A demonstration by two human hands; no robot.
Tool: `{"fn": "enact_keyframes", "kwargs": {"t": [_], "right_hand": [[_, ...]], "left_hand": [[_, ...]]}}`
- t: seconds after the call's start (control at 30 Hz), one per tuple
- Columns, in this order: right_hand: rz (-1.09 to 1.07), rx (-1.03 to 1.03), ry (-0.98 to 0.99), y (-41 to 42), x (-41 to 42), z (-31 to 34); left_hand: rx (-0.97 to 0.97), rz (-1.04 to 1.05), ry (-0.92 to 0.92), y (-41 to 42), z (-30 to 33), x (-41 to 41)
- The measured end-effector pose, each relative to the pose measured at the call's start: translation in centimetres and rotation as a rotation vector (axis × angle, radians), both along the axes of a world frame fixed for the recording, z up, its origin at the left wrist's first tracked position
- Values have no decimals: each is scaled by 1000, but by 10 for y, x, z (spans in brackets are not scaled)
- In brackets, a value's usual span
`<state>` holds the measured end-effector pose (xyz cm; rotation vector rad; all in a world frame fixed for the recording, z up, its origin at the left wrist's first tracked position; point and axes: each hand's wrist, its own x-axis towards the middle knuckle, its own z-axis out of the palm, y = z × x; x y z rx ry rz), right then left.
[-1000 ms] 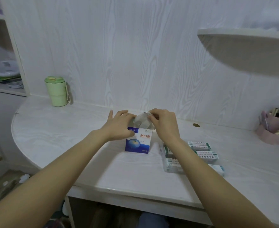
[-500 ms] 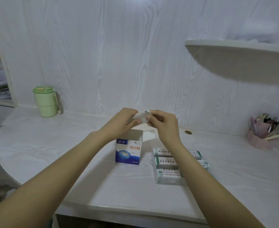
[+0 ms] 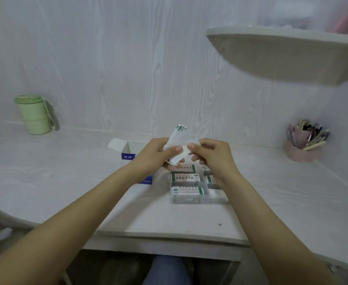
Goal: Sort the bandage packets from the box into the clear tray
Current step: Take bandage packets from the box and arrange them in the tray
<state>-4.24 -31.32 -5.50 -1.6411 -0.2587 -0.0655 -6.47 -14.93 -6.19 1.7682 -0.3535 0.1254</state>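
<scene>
The left hand [image 3: 156, 155] grips a small stack of bandage packets [image 3: 178, 144], thumb across the front and fingers curled behind, held up above the worktop [image 3: 66, 182] so the right hand can work at it. The right hand [image 3: 212, 155] pinches the edge of the front packet between thumb and forefinger, probably to peel one off the stack. The clear tray [image 3: 197, 199] sits directly below both grips and slightly toward the person, already holding several packets in rows, so a freed packet needs only a short drop. The open box [image 3: 127, 150] stands just left of and behind the left grip, its flap raised, partly hidden by the left wrist.
</scene>
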Motion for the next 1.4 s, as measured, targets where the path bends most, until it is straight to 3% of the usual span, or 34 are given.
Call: {"fn": "enact_keyframes", "kwargs": {"t": [0.17, 0.37, 0.5, 0.7, 0.93, 1.13, 1.4], "right_hand": [[65, 307, 209, -27, 0, -9], [104, 404, 387, -56, 5, -16], [92, 173, 341, -70, 16, -20], [-60, -236, 118, -89, 31, -24], [-174, -617, -72, -93, 46, -43], [-132, -897, -180, -87, 50, -54], [-52, -1028, -170, -84, 48, -52]], "left_hand": [[3, 22, 37, -18, -13, 3], [62, 52, 55, -41, -21, 12], [87, 91, 68, -52, -20, 20], [16, 240, 111, -53, -22, 33], [17, 249, 112, -54, -26, 37], [58, 235, 83, -58, -25, 39], [33, 222, 90, -62, -24, 40]]}}
